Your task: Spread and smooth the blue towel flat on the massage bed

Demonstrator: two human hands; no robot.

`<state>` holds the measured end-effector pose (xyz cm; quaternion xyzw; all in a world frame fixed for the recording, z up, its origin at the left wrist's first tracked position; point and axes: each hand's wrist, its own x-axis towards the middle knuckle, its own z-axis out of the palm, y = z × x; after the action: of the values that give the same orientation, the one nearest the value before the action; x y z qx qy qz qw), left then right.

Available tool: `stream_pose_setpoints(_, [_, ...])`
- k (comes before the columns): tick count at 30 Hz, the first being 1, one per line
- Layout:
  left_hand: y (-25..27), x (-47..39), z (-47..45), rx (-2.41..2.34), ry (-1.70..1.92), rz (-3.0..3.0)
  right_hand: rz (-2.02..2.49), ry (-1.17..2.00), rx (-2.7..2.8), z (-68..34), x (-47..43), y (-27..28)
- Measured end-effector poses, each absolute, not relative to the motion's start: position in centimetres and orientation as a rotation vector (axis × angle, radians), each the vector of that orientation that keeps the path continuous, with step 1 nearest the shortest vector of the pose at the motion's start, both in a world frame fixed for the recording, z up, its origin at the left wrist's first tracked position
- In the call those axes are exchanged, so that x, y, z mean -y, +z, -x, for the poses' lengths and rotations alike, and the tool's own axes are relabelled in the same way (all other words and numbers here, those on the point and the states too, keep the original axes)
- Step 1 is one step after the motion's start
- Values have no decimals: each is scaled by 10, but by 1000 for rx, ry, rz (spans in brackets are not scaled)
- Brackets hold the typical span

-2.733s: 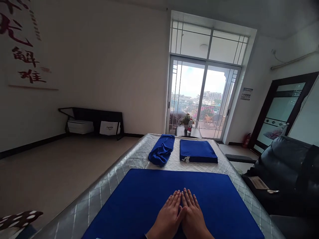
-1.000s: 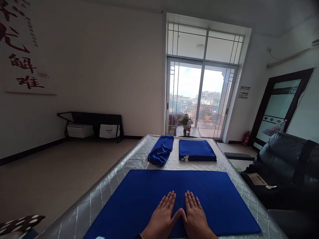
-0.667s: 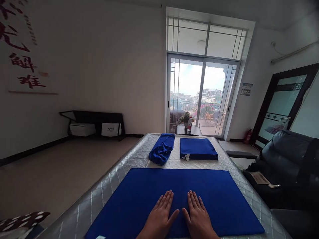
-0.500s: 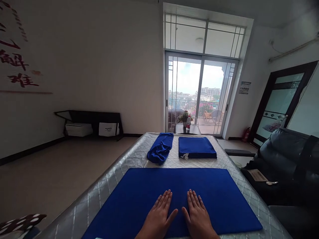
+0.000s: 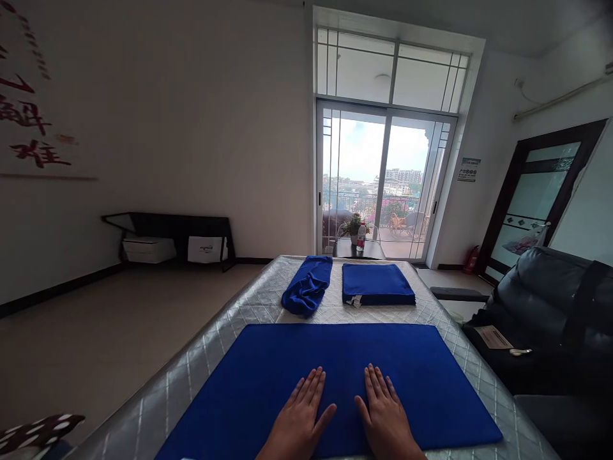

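Both palms lie flat on a large blue cloth (image 5: 268, 370) spread smooth over the table. My left hand (image 5: 302, 409) rests left of the cloth's middle, fingers stretched forward and thumb out to the right. To its right, my right hand (image 5: 383, 406) is likewise flat, its thumb pointing left across a gap of bare cloth. Neither hand grips anything. Beyond the cloth's far edge sit a neat stack of folded blue cloths (image 5: 378, 281) with a white tag, and a crumpled blue cloth (image 5: 307, 287) to its left.
A silvery quilted cover (image 5: 230, 332) drapes the table. Black padded seating (image 5: 541, 306) stands close along the right, with a card and a small pale item on it. Past the far end, a bottle (image 5: 361, 236) and potted plant (image 5: 353, 225) stand before sliding glass doors.
My hands have slid slightly apart over the blue cloth, the left one leftward and the right one rightward. The cloths stay where they were.
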<state>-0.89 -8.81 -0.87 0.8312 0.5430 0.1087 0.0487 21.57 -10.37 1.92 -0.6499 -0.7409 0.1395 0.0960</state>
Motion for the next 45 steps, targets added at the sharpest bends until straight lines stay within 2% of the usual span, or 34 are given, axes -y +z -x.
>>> stream_pose_setpoints(14, [2,91,11,-1675,298,-2483,1912,402,2196,-218,105,18])
stream_pose_setpoints(24, [-19,80,19,-1663,304,-2528,1888,399,2207,-220,104,15])
stream_pose_setpoints(33, [-6,93,16,-1700,324,-2493,1922,417,2203,-224,106,18])
stream_pose_setpoints(45, [-15,88,22,-1722,307,-2476,1944,417,2181,-230,108,18])
